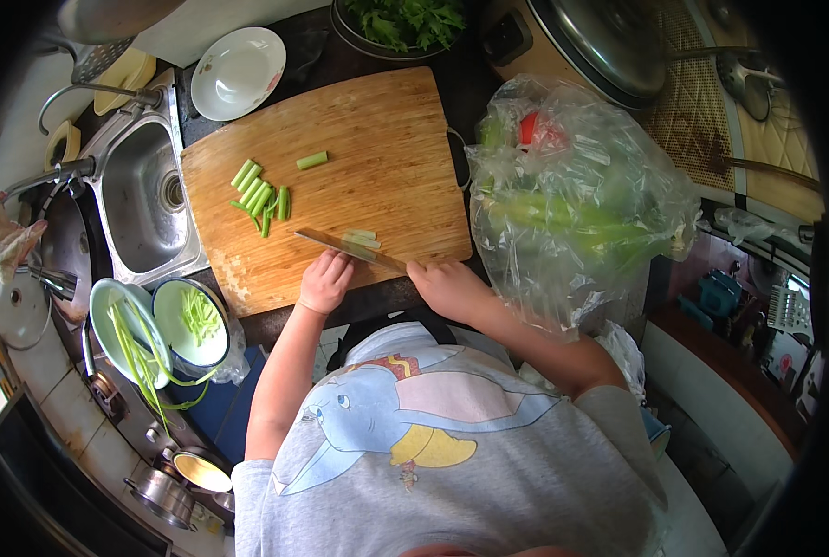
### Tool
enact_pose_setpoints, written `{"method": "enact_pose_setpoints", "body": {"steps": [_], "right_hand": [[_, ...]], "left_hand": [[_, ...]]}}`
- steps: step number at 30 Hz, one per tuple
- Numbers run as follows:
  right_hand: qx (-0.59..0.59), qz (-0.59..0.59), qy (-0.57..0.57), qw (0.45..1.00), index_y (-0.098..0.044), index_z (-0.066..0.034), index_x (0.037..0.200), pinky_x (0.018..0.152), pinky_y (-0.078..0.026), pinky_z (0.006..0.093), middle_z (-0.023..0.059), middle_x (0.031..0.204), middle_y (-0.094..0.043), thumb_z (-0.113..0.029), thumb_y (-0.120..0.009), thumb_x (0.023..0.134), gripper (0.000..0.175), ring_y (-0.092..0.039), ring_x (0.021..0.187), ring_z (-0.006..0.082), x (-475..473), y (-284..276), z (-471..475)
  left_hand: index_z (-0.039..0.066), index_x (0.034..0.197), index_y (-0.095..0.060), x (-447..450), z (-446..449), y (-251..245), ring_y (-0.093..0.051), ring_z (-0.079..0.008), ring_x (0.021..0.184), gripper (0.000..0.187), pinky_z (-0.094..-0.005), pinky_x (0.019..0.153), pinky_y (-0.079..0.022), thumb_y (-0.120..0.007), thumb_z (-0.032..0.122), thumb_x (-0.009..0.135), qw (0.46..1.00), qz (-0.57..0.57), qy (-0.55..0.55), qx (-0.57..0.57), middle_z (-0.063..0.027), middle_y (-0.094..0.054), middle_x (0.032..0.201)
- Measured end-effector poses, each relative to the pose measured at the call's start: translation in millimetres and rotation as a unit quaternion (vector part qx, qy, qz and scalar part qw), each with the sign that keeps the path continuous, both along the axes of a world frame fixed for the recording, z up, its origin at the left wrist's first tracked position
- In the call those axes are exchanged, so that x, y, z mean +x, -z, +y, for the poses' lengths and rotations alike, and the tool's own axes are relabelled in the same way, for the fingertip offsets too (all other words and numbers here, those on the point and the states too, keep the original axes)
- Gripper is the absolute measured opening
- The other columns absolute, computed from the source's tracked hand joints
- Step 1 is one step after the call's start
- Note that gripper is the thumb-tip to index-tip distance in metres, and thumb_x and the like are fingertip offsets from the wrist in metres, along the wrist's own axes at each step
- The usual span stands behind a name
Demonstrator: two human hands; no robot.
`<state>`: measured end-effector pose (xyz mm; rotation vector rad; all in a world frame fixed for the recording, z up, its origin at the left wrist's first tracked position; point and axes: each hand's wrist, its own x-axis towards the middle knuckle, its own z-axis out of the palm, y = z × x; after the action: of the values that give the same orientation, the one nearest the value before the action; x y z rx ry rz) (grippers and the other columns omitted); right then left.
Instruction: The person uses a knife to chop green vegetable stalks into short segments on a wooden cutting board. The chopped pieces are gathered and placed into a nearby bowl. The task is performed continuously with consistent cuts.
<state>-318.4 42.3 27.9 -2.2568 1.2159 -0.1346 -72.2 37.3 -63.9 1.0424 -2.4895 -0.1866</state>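
My right hand [446,289] grips the handle of a kitchen knife [324,240] at the near edge of a wooden cutting board [380,139]. The blade slants up to the left across the board. Close against its near side are the bent fingers of my left hand [326,282]; whether they pinch anything is hidden. Pale thin celery slices [363,241] lie just beyond the blade. Farther left sits a cluster of short green celery stalk pieces [253,186], and a single celery piece [312,161] rests apart from them.
Left of the board is a steel sink [136,198]. Below it stand a bowl of cut green strips [190,320] and a basin [101,313] with long green stalks. A white plate [238,73] and leafy greens [407,24] are behind; a plastic bag of vegetables [574,202] sits right.
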Motion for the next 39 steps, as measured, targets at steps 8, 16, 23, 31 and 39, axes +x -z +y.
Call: {"method": "enact_pose_setpoints", "body": {"steps": [8,16,23,31,39], "right_hand": [[0.001,0.047,0.004,0.999,-0.045,-0.0042,0.075,0.040,-0.047,0.0373,0.0118,0.053,-0.054,-0.010,-0.049,0.075,0.007,-0.059,0.047,0.0280,-3.5,-14.2,12.6],[0.027,0.039,0.002,0.999,-0.045,-0.0042,0.075,0.042,-0.048,0.0381,0.0114,0.052,-0.054,-0.010,-0.049,0.076,0.007,-0.060,0.049,0.0280,-4.6,-13.6,6.4],[0.086,0.013,0.008,0.996,-0.045,-0.0025,0.077,0.045,-0.048,0.0407,0.0142,0.055,-0.056,-0.009,-0.047,0.077,0.007,-0.060,0.052,0.0309,-3.1,-12.3,1.1],[0.096,0.025,0.004,0.995,-0.046,-0.0012,0.081,0.049,-0.049,0.0406,0.0150,0.058,-0.057,-0.006,-0.047,0.077,0.006,-0.061,0.057,0.0315,7.6,4.0,-9.8],[-0.007,0.004,-0.008,1.000,-0.047,-0.0011,0.083,0.047,-0.049,0.0399,0.0145,0.059,-0.056,-0.006,-0.048,0.076,0.008,-0.060,0.055,0.0298,-3.5,-1.3,-2.4]], "left_hand": [[0.006,0.082,-0.061,4.0,3.3,9.5,-0.057,-0.0225,0.078,0.023,-0.0319,0.064,-0.048,-0.056,0.011,0.060,1.000,0.022,0.012,-0.019,-0.0067,-0.058,0.087],[0.005,0.081,-0.061,4.4,2.8,9.0,-0.058,-0.0233,0.080,0.023,-0.0320,0.065,-0.048,-0.056,0.011,0.059,1.000,0.017,0.017,-0.009,-0.0067,-0.059,0.087],[0.005,0.083,-0.061,4.1,3.0,11.8,-0.059,-0.0242,0.084,0.024,-0.0321,0.066,-0.048,-0.056,0.011,0.061,0.999,0.024,0.015,-0.019,-0.0078,-0.060,0.093],[0.005,0.083,-0.061,1.8,1.0,2.3,-0.058,-0.0241,0.087,0.021,-0.0308,0.065,-0.049,-0.056,0.010,0.064,1.000,0.000,0.011,-0.005,-0.0085,-0.060,0.094],[0.005,0.082,-0.061,-0.8,-1.4,-3.8,-0.058,-0.0227,0.082,0.019,-0.0301,0.064,-0.048,-0.056,0.010,0.065,1.000,-0.007,0.007,0.002,-0.0078,-0.059,0.091]]}}
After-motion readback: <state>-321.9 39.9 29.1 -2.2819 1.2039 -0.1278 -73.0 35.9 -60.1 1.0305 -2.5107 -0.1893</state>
